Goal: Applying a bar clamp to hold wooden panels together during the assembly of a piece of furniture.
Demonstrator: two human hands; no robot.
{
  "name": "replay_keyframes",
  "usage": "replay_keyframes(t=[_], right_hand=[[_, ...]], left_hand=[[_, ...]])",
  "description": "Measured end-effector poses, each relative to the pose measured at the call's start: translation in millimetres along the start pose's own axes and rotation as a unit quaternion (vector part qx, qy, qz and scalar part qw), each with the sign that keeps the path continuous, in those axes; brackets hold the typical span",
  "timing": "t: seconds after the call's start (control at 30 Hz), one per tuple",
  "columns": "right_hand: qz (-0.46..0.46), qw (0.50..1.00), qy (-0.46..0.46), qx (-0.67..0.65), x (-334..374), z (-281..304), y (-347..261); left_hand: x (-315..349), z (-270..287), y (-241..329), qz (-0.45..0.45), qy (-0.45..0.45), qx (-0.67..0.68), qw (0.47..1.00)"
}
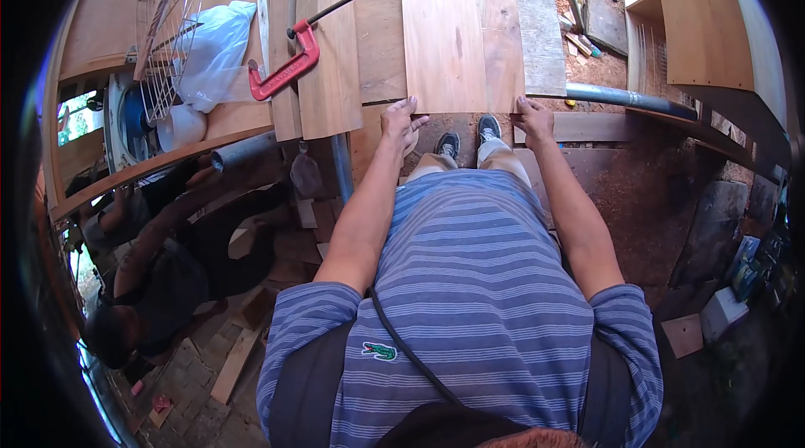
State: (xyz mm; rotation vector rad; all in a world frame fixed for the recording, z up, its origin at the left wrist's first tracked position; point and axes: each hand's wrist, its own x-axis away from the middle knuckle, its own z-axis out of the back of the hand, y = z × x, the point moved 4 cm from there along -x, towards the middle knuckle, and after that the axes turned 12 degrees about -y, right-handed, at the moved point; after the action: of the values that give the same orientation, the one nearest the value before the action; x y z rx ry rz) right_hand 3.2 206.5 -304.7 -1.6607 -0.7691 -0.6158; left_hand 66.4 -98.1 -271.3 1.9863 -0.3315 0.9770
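Stretched forward at about the same reach, the left hand (399,122) and right hand (535,120) each pinch a near corner of the rectangular wooden panel (444,37), thumbs uppermost; it lies over the plywood benchtop (545,45). The underside fingers seem curled, though partly hidden.

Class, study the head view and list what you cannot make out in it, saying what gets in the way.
All in the head view:
- Underside of the wooden panel: hidden by its top face.
- How far the left hand and right hand reach beneath it: covered by the panel.
- Contents of the plastic bag: cloudy, creased film.
- Hands of the co-worker: lost in shade.
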Motion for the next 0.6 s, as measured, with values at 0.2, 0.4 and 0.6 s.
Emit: replay_keyframes(t=[0.2,0.4,0.6], right_hand=[[0.028,0.999,0.033,-0.006,-4,0,-1],[0.011,0.999,0.052,0.003,-9,1,-12],[-0.008,0.995,0.075,0.058,-11,3,-11]], left_hand=[[-2,-1,0,0.005,-0.004,-0.020,1.000],[-12,-1,-5,-0.005,0.005,-0.014,1.000],[-5,-8,-1,0.009,0.016,-0.037,0.999]])
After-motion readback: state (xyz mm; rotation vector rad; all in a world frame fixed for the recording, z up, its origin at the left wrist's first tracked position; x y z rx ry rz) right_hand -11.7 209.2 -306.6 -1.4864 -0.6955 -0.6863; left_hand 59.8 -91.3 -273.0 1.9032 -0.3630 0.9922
